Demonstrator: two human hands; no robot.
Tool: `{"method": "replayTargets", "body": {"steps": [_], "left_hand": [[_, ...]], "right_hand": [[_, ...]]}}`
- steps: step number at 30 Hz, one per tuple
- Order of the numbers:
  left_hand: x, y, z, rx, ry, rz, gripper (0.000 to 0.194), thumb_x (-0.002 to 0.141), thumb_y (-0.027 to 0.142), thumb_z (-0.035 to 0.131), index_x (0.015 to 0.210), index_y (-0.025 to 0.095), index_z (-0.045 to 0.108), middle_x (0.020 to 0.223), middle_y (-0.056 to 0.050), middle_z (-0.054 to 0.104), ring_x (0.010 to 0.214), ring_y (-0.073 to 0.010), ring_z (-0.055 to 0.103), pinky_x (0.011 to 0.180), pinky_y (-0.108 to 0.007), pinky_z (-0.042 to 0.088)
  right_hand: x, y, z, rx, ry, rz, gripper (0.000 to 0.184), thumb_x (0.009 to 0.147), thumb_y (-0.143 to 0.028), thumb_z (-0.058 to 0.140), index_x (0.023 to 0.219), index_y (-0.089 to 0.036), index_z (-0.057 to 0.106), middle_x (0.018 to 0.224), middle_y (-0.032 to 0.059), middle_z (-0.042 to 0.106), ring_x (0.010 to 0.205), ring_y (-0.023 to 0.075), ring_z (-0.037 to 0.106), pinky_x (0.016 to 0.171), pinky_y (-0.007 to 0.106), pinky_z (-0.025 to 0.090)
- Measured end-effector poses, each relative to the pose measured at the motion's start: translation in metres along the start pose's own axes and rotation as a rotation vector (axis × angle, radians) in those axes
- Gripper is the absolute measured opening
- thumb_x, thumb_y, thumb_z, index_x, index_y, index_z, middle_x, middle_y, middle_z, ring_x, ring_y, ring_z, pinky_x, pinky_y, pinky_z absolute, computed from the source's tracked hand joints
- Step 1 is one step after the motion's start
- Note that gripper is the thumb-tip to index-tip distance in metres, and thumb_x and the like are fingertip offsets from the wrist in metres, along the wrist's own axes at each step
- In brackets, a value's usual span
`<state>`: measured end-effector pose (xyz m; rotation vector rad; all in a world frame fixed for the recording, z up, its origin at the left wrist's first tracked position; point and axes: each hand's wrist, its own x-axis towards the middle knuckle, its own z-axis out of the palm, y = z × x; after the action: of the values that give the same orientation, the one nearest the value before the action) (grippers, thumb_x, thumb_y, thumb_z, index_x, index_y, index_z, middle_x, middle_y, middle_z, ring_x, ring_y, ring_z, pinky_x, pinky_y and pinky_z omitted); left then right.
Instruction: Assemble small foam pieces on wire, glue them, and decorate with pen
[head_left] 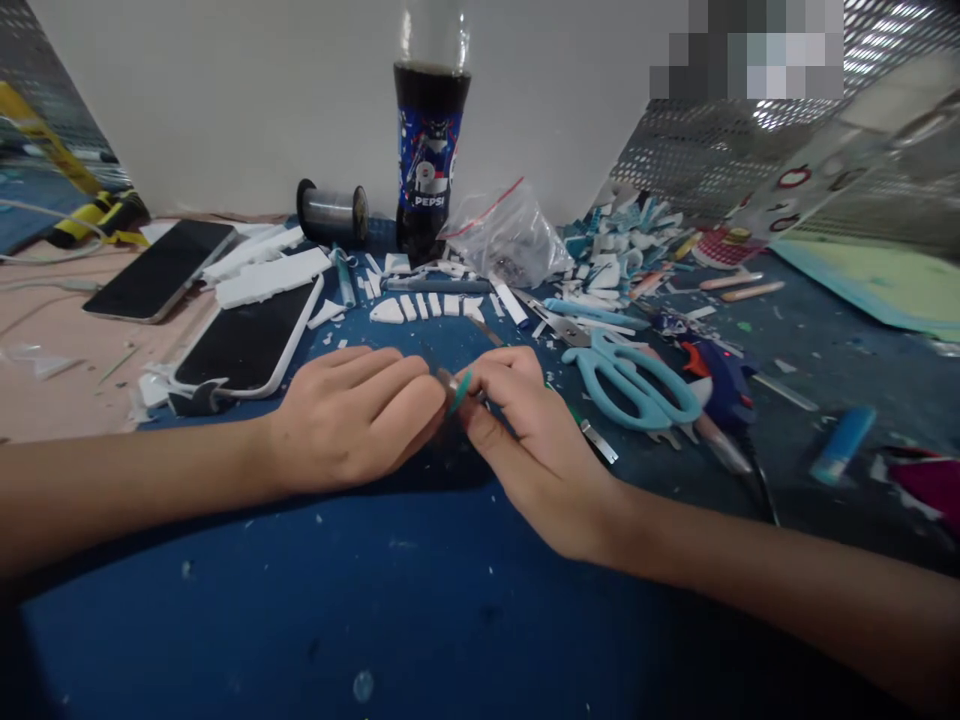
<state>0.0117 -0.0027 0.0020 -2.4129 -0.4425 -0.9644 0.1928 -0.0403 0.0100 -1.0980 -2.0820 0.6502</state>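
Note:
Both hands meet over the blue mat (420, 600) near its middle. My left hand (356, 415) is closed, its fingertips pinching a small dark piece I cannot name. My right hand (525, 430) is also closed, pinching a small teal strip (460, 390) against that piece. A thin metal blade or tweezers (598, 441) pokes out from beneath the right hand. Light blue scissors (637, 385) lie just right of the right hand.
Two phones (247, 345) (161, 268) lie at the left. A Pepsi bottle (429, 150), a wire spool (330, 212) and a plastic bag (506, 240) stand behind. White foam scraps (431, 305), a glue gun (716, 385) and a blue lighter (841, 445) litter the mat.

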Motion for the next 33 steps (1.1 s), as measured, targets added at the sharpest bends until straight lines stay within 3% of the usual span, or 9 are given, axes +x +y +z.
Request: {"method": "replayTargets", "body": {"steps": [4,8,11,18,20,23,26,28,33], "left_hand": [[-0.002,0.001,-0.001,-0.054,0.015,0.047,0.02,0.086,0.013,0.046,0.067,0.019,0.045,0.051,-0.001,0.055,0.043,-0.0138,0.049,0.041,-0.027,0.038],[-0.006,-0.004,-0.005,-0.293,0.073,0.071,0.017,0.087,0.015,0.038,0.074,0.017,0.048,0.056,-0.003,0.053,0.049,-0.0155,0.05,0.043,-0.028,0.04],[-0.008,-0.005,-0.005,-0.425,0.131,-0.042,0.022,0.091,0.018,0.031,0.075,0.019,0.046,0.058,-0.001,0.048,0.051,-0.0142,0.049,0.046,-0.027,0.041],[-0.002,0.0,0.008,-0.184,-0.227,-0.257,0.018,0.09,0.013,0.04,0.072,0.018,0.044,0.058,0.002,0.048,0.049,-0.0114,0.043,0.046,-0.024,0.034],[-0.001,0.0,0.009,-0.134,-0.29,-0.266,0.02,0.091,0.015,0.038,0.073,0.018,0.045,0.058,0.002,0.05,0.05,-0.0117,0.045,0.047,-0.023,0.035],[-0.001,-0.002,0.01,-0.117,-0.362,-0.237,0.022,0.092,0.014,0.033,0.075,0.017,0.048,0.062,-0.001,0.055,0.054,-0.0139,0.049,0.048,-0.024,0.037],[0.0,-0.002,0.011,-0.147,-0.459,-0.211,0.022,0.093,0.013,0.033,0.079,0.015,0.05,0.067,-0.003,0.057,0.062,-0.0162,0.053,0.053,-0.025,0.041],[0.002,-0.001,0.012,-0.145,-0.491,-0.192,0.019,0.094,0.018,0.037,0.08,0.015,0.051,0.071,-0.003,0.058,0.067,-0.018,0.053,0.057,-0.027,0.043],[0.007,0.003,0.015,-0.039,-0.496,-0.098,0.018,0.094,0.026,0.042,0.083,0.014,0.05,0.077,-0.006,0.056,0.072,-0.0214,0.05,0.057,-0.03,0.04]], "right_hand": [[-0.005,-0.001,0.001,-0.045,0.083,-0.114,0.017,0.091,-0.011,0.042,0.076,-0.016,0.05,0.072,0.0016,0.054,0.076,0.0145,0.045,0.067,0.027,0.041],[-0.013,-0.001,0.006,-0.301,0.128,-0.437,0.025,0.09,-0.008,0.041,0.069,-0.015,0.053,0.061,0.0021,0.051,0.066,0.0149,0.042,0.061,0.029,0.04],[-0.016,0.0,0.01,-0.444,0.18,-0.667,0.025,0.088,-0.011,0.05,0.064,-0.015,0.056,0.053,0.0,0.046,0.059,0.0145,0.04,0.053,0.03,0.036],[-0.021,-0.002,0.006,-0.486,0.168,-0.841,0.01,0.08,-0.016,0.065,0.071,-0.015,0.064,0.055,-0.0022,0.055,0.06,0.0131,0.051,0.055,0.031,0.038],[-0.025,-0.004,0.003,-0.415,0.184,-0.752,0.013,0.083,-0.016,0.061,0.071,-0.015,0.061,0.056,-0.0025,0.056,0.064,0.013,0.054,0.058,0.031,0.039],[-0.026,-0.003,-0.001,-0.171,0.258,-0.457,0.015,0.088,-0.015,0.053,0.073,-0.018,0.053,0.055,-0.0032,0.055,0.065,0.0128,0.056,0.062,0.031,0.041],[-0.018,0.002,-0.001,0.207,0.363,-0.093,0.016,0.094,-0.016,0.044,0.081,-0.02,0.052,0.056,-0.0048,0.051,0.052,0.0082,0.051,0.051,0.025,0.041],[-0.01,0.006,0.001,0.446,0.406,0.117,0.02,0.097,-0.023,0.042,0.08,-0.02,0.052,0.055,-0.0061,0.046,0.042,0.005,0.042,0.04,0.02,0.034],[0.002,0.014,0.008,0.733,0.378,0.307,0.026,0.094,-0.034,0.05,0.073,-0.019,0.05,0.047,-0.0089,0.038,0.036,0.0035,0.031,0.035,0.017,0.025]]}}
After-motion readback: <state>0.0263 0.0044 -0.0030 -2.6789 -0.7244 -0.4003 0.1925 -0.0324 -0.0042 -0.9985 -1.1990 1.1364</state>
